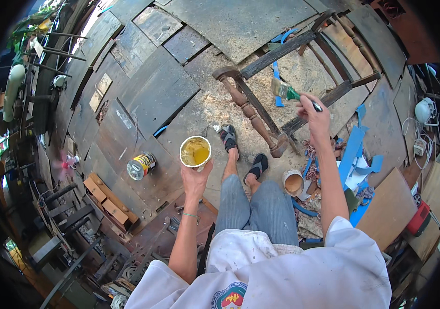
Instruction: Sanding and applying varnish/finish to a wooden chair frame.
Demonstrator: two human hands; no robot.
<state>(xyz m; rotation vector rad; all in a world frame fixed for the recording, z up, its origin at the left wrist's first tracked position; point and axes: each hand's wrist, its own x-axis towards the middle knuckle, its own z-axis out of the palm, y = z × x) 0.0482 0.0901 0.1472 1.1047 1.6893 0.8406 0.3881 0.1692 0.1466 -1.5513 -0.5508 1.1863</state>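
My left hand (196,175) is wrapped round a white tub (183,158) with yellowish liquid in it, held out ahead of my left leg. In my right hand (312,112) is a paintbrush (292,95) with a green and black handle, its bristles pointing left. The brush is in front of a wooden chair frame (276,57), which lies on its side with turned legs and no seat panel. Whether the bristles touch the frame I cannot tell. A yellow and black can (141,166) stands on the floor left of the tub.
Wooden boards (153,98) cover much of the floor. By my right leg sit a second tub (293,183) and a heap of shavings with blue strips (352,154). A plywood sheet (389,208) leans at right. A wooden block piece (110,201) lies at left.
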